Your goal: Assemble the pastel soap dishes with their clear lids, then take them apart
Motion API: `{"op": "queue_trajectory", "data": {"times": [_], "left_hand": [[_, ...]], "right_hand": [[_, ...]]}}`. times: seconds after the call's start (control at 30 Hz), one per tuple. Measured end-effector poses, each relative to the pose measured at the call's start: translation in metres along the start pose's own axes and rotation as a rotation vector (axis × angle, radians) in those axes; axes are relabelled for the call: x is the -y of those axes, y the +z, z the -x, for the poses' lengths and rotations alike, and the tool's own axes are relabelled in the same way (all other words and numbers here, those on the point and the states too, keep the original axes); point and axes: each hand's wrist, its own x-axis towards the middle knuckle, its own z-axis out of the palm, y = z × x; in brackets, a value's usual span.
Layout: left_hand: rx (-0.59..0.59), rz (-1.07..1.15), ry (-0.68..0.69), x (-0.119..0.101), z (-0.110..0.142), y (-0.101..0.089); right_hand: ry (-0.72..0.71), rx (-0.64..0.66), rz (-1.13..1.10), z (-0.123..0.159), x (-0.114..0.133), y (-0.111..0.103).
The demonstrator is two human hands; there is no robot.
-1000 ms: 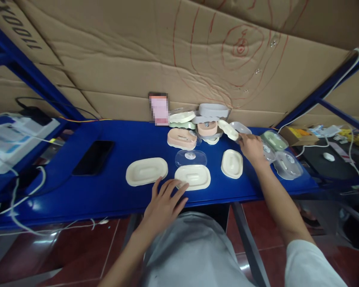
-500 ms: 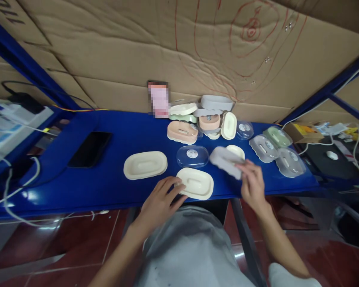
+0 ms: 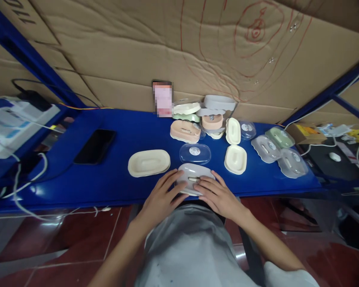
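A grey soap dish tray (image 3: 194,170) with a slot in its middle sits over a cream base at the table's front edge, a little of the cream showing underneath. My left hand (image 3: 162,195) holds its left end, fingers on the rim and top. Across the right end lie the fingers of my right hand (image 3: 220,194), gripping it from the side and above. Just behind is a clear lid (image 3: 184,153) with a round sticker. An oblong cream tray (image 3: 148,162) lies to the left, and a smaller cream tray (image 3: 235,159) to the right.
Peach, grey, green and cream dish parts (image 3: 185,131) are heaped at the back. Lidded grey and green dishes (image 3: 266,148) stand at the right. A black phone (image 3: 95,146) lies at left; another phone (image 3: 163,99) leans on the cardboard wall (image 3: 122,52). Cables run at left.
My right hand has brought the grey tray left and set it over the cream base beside my left hand. The small cream tray at right is now uncovered.
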Motion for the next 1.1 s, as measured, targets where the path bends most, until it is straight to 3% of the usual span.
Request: {"op": "queue_trajectory", "data": {"times": [0.27,0.4,0.5,0.7,0.9,1.0,1.1], "left_hand": [[-0.006,-0.014,0.026,0.002,0.000,-0.002],[-0.037,0.046,0.015,-0.002,-0.004,-0.008],[-0.058,0.103,-0.013,-0.005,-0.006,-0.012],[-0.049,0.153,-0.040,-0.004,-0.005,-0.012],[-0.056,0.128,-0.131,-0.003,0.001,-0.008],[-0.057,0.146,-0.156,0.000,0.003,-0.004],[-0.019,0.152,-0.145,0.003,0.003,-0.002]], "right_hand": [[-0.065,0.056,-0.131,-0.010,-0.012,-0.006],[0.088,-0.007,-0.131,-0.028,-0.045,-0.012],[0.193,0.028,-0.086,-0.041,-0.070,-0.012],[0.247,-0.026,0.062,-0.040,-0.088,-0.001],[0.295,-0.200,-0.115,-0.030,-0.065,-0.015],[0.178,-0.152,-0.179,-0.023,-0.034,-0.021],[0.017,-0.073,-0.093,-0.017,-0.007,-0.014]]}}
